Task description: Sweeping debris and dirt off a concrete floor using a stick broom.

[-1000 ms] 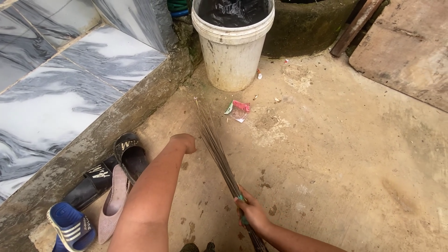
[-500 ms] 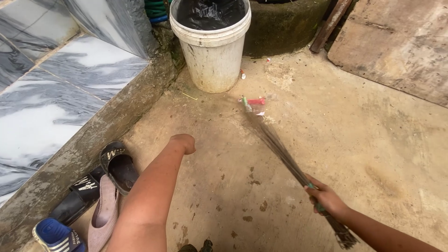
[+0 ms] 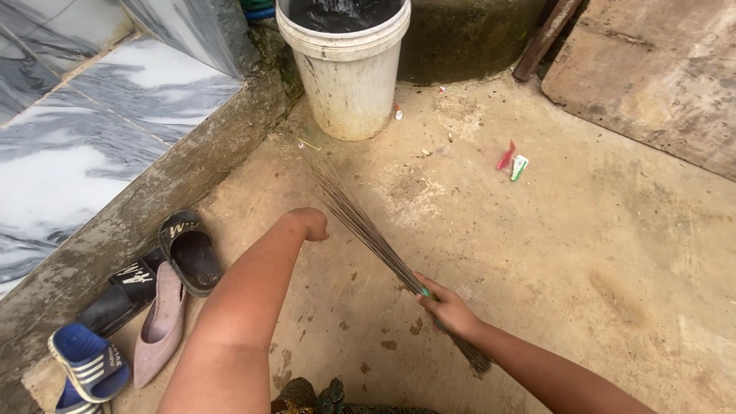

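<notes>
My right hand (image 3: 448,307) grips a bundle broom of thin dark sticks (image 3: 359,222) near its bound end. The bristle tips reach toward the base of a dirty white bucket (image 3: 346,73) lined with a black bag. My left hand (image 3: 310,223) is curled into a fist, its forearm stretched out over the concrete floor, holding nothing. A red and white wrapper (image 3: 512,161) lies on the floor to the right, apart from the broom.
Several slippers and sandals (image 3: 146,295) lie at the left along a concrete ledge (image 3: 153,207) below marble-patterned tiles. A mossy concrete ring (image 3: 468,38) stands behind the bucket. A wooden board (image 3: 652,77) and a plank (image 3: 544,38) lie at the upper right.
The broom swung right, flicking the wrapper across the floor to the right, then came back left toward the bucket. My left arm stayed put.
</notes>
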